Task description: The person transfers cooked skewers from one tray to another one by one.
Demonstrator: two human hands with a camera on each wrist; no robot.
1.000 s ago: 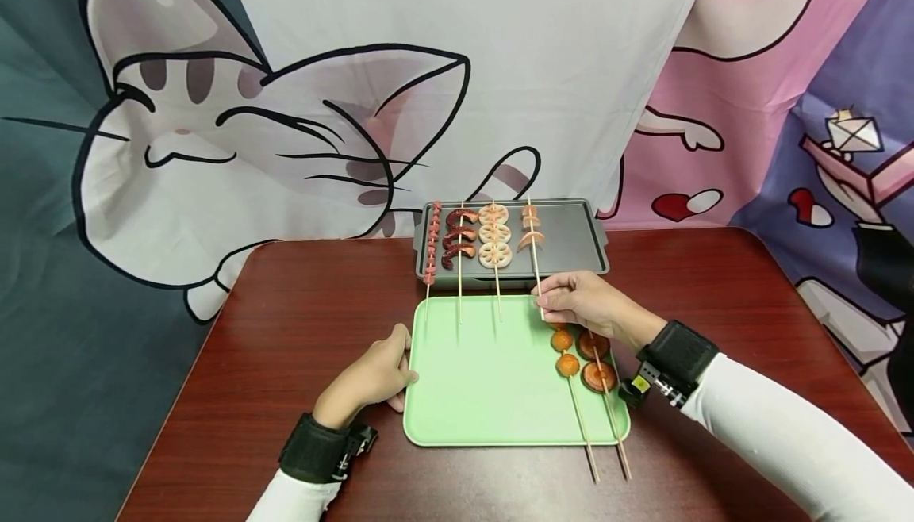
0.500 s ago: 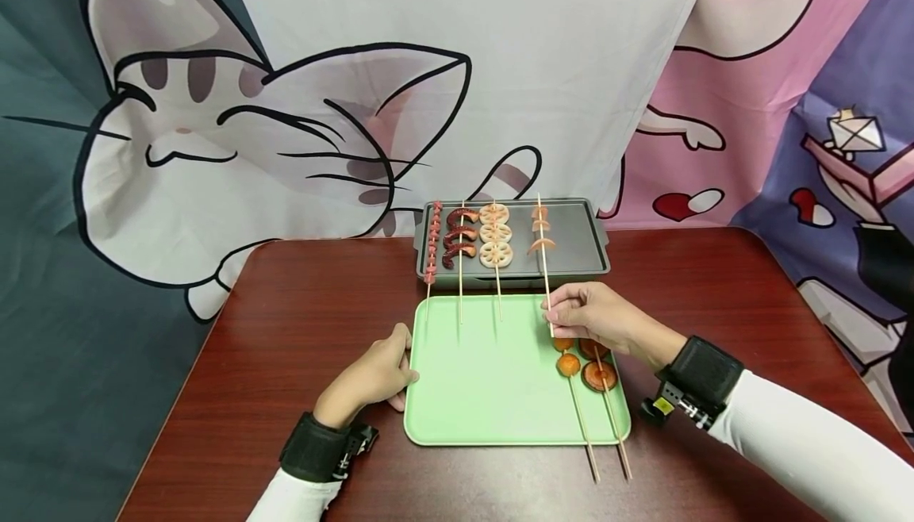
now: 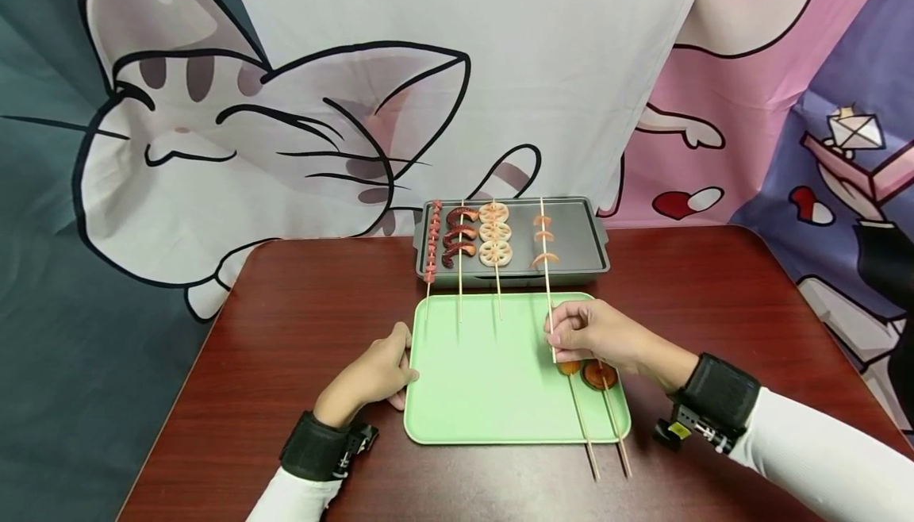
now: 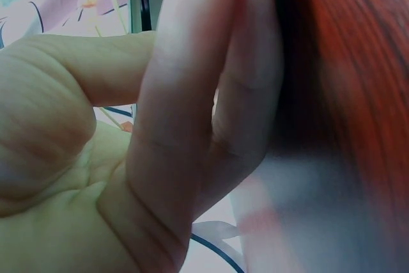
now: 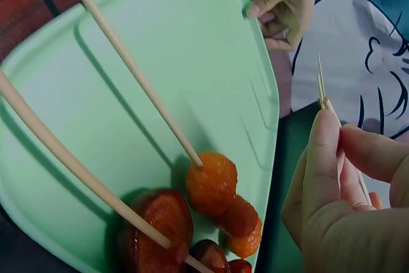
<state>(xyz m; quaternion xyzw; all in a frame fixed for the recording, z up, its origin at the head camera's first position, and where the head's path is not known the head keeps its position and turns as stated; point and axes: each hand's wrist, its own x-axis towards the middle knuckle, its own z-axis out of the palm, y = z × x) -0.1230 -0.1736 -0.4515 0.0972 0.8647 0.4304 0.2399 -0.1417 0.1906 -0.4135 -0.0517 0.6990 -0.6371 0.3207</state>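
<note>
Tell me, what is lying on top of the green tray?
On the green tray lie two skewers: one of orange balls, one of dark red slices. The right hand hides their upper pieces. The left hand holds the rim.

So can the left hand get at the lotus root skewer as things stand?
Probably yes. The left hand only holds the green tray's edge, and the lotus root skewer's stick juts over that tray, unobstructed.
</note>
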